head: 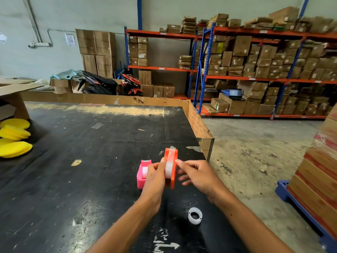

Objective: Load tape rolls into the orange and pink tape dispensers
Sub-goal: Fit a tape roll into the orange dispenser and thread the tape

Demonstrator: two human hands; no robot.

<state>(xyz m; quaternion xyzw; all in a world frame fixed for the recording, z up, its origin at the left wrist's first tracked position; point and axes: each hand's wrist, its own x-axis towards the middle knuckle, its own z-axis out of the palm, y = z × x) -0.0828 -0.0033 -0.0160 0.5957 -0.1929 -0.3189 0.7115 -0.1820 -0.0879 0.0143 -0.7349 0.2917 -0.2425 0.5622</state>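
Observation:
An orange tape dispenser point(171, 161) stands on the black table point(82, 161) with a clear tape roll point(169, 168) seated in it. My left hand point(154, 178) grips the dispenser's left side. On the other side, my right hand point(196, 173) touches its upper edge with the thumb, fingers spread. Just left of it sits a pink tape dispenser point(143, 173), a roll visible inside, partly hidden by my left hand. A loose empty tape core point(195, 215) lies on the table nearer me, between my forearms.
Yellow round pads point(14, 137) are stacked at the table's left edge. A cardboard wall point(198, 123) lines the far and right table edges. Beyond stand shelves of boxes point(255, 70), motorbikes point(113, 83), and stacked cartons on a blue pallet point(319, 179) to the right.

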